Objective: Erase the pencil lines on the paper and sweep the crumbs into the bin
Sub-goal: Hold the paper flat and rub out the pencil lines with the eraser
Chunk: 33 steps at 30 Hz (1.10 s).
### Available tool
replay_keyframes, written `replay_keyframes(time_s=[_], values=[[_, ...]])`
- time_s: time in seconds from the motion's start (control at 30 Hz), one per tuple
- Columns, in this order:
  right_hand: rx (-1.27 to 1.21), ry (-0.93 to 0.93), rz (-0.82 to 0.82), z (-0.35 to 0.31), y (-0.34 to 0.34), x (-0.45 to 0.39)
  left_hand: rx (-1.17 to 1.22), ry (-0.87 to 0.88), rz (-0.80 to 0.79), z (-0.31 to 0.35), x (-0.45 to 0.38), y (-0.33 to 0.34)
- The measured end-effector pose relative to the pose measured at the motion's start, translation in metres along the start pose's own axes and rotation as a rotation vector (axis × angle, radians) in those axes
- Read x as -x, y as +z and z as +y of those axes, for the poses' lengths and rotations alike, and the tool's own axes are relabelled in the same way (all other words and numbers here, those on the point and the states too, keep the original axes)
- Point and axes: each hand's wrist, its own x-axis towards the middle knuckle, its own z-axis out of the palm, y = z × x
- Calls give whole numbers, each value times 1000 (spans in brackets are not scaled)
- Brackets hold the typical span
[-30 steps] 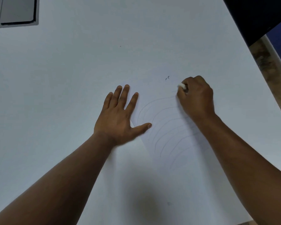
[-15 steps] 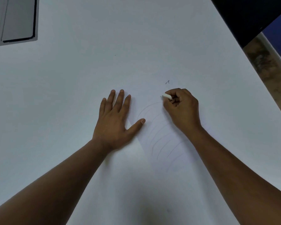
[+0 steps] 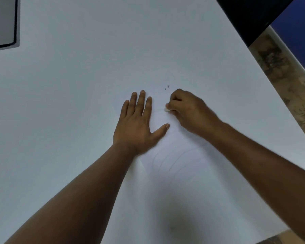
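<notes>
- My right hand [image 3: 188,111] is pinching a small white eraser [image 3: 168,109] in curled fingers; only its pale tip is showing, touching the white sheet of paper [image 3: 192,173].
- My left hand [image 3: 137,124] is lying flat on the paper's left part, fingers straight, thumb spread toward the eraser.
- The faint curved pencil lines [image 3: 174,159] are showing between my forearms; my right forearm is covering their right ends.
- The paper's edges are hard to separate from the white table [image 3: 60,103].
- Tiny dark crumbs [image 3: 167,87] are lying just beyond my right knuckles.
- A grey flat panel with a dark rim [image 3: 2,23] is lying cut off at the upper left corner.
- No bin is in view.
</notes>
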Motion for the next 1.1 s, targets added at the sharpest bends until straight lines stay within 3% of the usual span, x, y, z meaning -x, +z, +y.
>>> replay_keyframes(time_s=[0.17, 0.33, 0.43, 0.57, 0.73, 0.87, 0.97, 1.1], values=[[100, 88, 9, 47, -33, 4, 5, -7, 2, 1, 1, -1], [-24, 87, 138, 24, -17, 2, -2, -12, -5, 2, 0, -1], [-30, 35, 70, 0, 2, 0, -9, -8, -4, 2, 0, 0], [140, 51, -15, 9, -4, -1, -13, -11, 5, 1, 1, -1], [233, 140, 43, 39, -29, -2, -5, -8, 6, 1, 1, -1], [147, 80, 65, 8, -17, -8, -8, -10, 6, 1, 0, 0], [148, 53, -28, -10, -5, -7, -8, -7, 9, 0, 0, 0], [244, 188, 27, 13, -13, -13, -2, -5, 8, 1, 1, -1]])
